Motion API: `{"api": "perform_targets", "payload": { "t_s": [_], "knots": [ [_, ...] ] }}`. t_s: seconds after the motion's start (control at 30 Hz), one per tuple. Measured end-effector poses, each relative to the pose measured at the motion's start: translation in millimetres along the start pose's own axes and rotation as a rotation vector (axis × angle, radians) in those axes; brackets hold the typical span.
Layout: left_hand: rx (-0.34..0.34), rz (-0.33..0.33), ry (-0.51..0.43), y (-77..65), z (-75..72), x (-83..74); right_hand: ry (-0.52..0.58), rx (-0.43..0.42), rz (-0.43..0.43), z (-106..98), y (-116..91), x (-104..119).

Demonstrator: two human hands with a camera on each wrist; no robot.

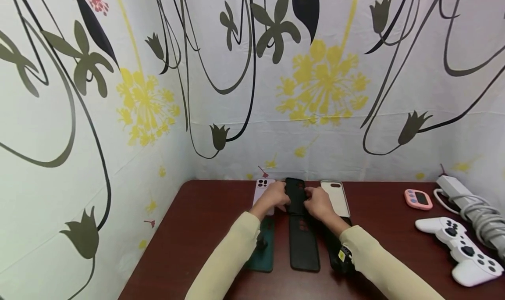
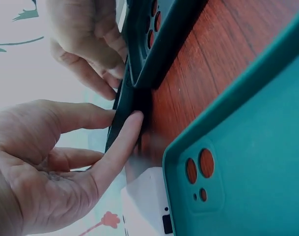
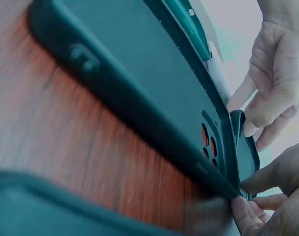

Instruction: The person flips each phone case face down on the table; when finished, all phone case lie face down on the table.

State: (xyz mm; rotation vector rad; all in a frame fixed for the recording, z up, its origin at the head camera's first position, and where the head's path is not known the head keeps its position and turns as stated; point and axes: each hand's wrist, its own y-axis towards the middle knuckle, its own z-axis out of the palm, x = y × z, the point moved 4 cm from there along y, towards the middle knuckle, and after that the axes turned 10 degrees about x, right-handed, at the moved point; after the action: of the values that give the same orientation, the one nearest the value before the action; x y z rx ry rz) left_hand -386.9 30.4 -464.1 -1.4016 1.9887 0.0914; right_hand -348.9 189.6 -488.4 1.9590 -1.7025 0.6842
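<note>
At the back of the table, a black phone case (image 1: 295, 194) is held between both hands. My left hand (image 1: 276, 195) pinches its left edge, thumb and fingers at the rim in the left wrist view. On the opposite edge, my right hand (image 1: 318, 202) grips the case with bent fingers. Directly in front lies a second black phone case (image 1: 304, 249), its camera cutouts toward the held one. A teal phone case (image 2: 257, 142) lies inside-up near the left hand. Beyond the left wrist is a pale lilac phone case (image 1: 259, 193).
A cream phone case (image 1: 336, 198) lies right of the right hand. Another dark phone case (image 3: 51, 211) is partly under the right forearm. Farther right are a pink timer (image 1: 418, 199), a white game controller (image 1: 459, 247) and a power strip (image 1: 473, 208) with its coiled cord.
</note>
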Motion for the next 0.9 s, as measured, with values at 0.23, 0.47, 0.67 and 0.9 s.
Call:
{"api": "perform_targets", "payload": {
  "t_s": [0.23, 0.47, 0.67, 0.9],
  "knots": [
    [0.092, 0.062, -0.32, -11.6, -7.0, 9.7, 0.134, 0.076, 0.101, 5, 5, 6],
    [0.142, 0.115, -0.534, -20.1, -14.0, 17.4, 0.27, 0.139, 0.175, 9, 5, 13],
    [0.179, 0.152, -0.597, -22.2, -15.9, 17.7, 0.32, 0.171, 0.175, 10, 1, 18],
    [0.178, 0.178, -0.618, -23.6, -14.9, 12.3, 0.397, 0.146, 0.179, 9, -6, 20]
  ]
}}
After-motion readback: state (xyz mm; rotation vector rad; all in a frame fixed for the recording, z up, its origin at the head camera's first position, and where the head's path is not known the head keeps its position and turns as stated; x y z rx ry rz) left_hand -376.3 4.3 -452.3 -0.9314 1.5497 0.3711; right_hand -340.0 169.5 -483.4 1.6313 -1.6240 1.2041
